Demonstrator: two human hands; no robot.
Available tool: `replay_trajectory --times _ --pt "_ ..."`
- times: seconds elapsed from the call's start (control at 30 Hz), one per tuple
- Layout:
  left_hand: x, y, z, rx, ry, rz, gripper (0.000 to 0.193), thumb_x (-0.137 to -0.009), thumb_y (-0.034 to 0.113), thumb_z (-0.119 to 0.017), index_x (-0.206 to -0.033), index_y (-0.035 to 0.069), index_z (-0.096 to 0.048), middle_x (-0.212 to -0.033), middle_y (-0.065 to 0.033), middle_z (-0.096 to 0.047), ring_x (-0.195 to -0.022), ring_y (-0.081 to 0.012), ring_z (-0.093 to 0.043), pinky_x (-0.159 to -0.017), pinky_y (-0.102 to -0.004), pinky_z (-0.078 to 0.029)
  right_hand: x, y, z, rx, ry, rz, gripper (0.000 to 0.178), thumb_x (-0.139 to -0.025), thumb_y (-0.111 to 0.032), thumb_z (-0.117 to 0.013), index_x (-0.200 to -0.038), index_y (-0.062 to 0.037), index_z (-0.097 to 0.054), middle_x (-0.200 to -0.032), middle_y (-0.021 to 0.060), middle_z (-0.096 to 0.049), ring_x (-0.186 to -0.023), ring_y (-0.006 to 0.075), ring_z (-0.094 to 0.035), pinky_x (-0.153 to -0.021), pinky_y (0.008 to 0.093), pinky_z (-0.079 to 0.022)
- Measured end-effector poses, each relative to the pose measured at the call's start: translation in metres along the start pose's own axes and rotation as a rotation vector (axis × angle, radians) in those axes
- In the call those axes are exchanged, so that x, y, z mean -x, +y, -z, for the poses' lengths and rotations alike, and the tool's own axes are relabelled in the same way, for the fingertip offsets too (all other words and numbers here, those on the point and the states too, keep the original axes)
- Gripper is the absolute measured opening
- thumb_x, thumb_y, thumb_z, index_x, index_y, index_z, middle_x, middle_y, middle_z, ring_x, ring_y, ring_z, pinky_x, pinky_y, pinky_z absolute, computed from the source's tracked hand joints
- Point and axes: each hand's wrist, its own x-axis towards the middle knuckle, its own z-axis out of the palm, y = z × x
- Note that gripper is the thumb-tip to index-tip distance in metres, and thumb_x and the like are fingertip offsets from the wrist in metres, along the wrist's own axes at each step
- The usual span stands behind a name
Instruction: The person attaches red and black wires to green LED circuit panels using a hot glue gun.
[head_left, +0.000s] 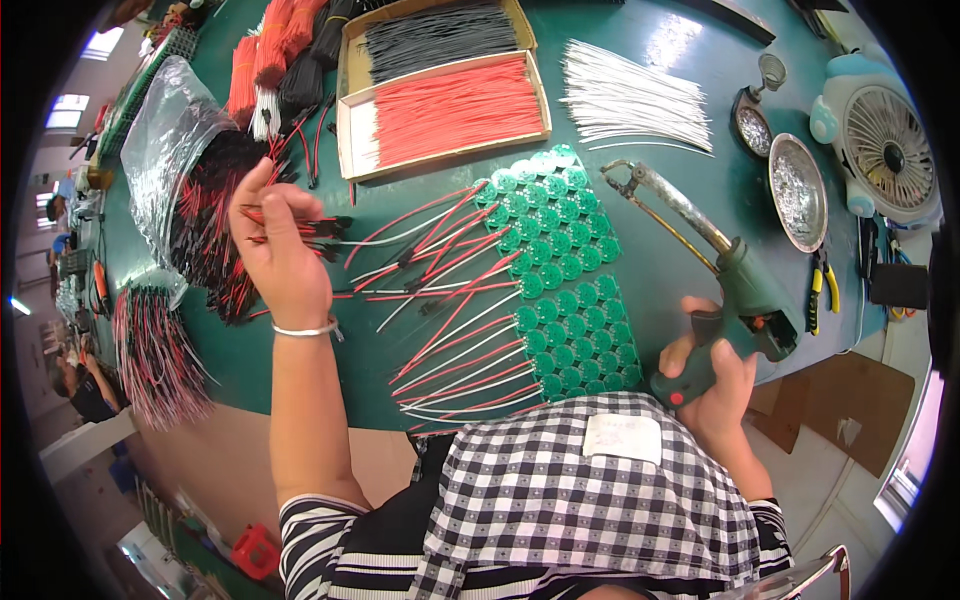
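My right hand (pixel 722 375) grips the green handle of a soldering gun (pixel 752 290). Its metal tip points up and left, just off the right edge of the green round circuit boards (pixel 565 225), which are joined in sheets. Red and white wires (pixel 465 350) run leftward from the boards' left side. At the left, my left hand (pixel 285 245) is raised with its fingers curled around a few thin red and black wires (pixel 256 214). Behind it lies a heap of black and red wires (pixel 215 230), partly in a clear plastic bag (pixel 165 130).
Cardboard trays hold red wires (pixel 455 110) and black wires (pixel 435 45). White wires (pixel 640 100) lie beyond the boards. At right are a metal dish (pixel 797 190), a small fan (pixel 885 140) and yellow-handled pliers (pixel 824 290). A wire bundle (pixel 160 355) hangs over the table's left edge.
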Motion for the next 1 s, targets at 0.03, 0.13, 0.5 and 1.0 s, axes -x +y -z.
replay_trajectory --times 0.03,0.13,0.5,1.0 --pt "0.003 -0.003 -0.003 -0.080 -0.023 0.005 0.026 -0.099 0.015 -0.043 -0.121 0.000 -0.048 -0.081 -0.0040 -0.056 -0.071 -0.0099 -0.052 -0.065 -0.0233 -0.044 -0.002 0.001 0.001 0.012 -0.021 0.001 0.055 -0.084 -0.017 -0.058 -0.129 0.0014 -0.034 -0.120 0.0202 -0.052 -0.064 0.0241 -0.061 -0.060 0.0381 -0.052" --pt "0.015 -0.009 0.006 -0.169 -0.116 0.057 0.025 -0.098 0.007 -0.040 -0.121 0.000 -0.047 -0.087 -0.0055 -0.058 -0.078 -0.0106 -0.054 -0.070 -0.0234 -0.044 -0.001 -0.002 0.002 0.098 -0.071 -0.044 0.056 -0.084 -0.020 -0.060 -0.129 0.0028 -0.035 -0.119 0.0193 -0.053 -0.065 0.0237 -0.062 -0.060 0.0376 -0.051" --pt "0.049 0.080 -0.045 -0.792 -0.906 -0.380 0.027 -0.068 0.005 -0.065 -0.094 0.005 -0.068 -0.075 -0.0045 -0.055 -0.059 -0.0199 -0.055 -0.049 -0.0304 -0.044 -0.001 -0.035 0.029 0.699 -0.435 -0.177 0.046 -0.073 -0.007 -0.057 -0.117 0.0034 -0.052 -0.091 0.0117 -0.065 -0.063 0.0191 -0.062 -0.063 0.0317 -0.050" --pt "0.074 0.044 -0.053 -0.768 -0.789 -0.408 0.025 -0.069 0.010 -0.065 -0.093 0.007 -0.067 -0.073 -0.0015 -0.051 -0.055 -0.0145 -0.053 -0.043 -0.0271 -0.041 -0.001 -0.029 0.020 0.955 -0.518 0.004 0.020 -0.073 -0.003 -0.062 -0.093 -0.0006 -0.064 -0.078 0.0089 -0.066 -0.063 0.0211 -0.065 -0.067 0.0358 -0.054"
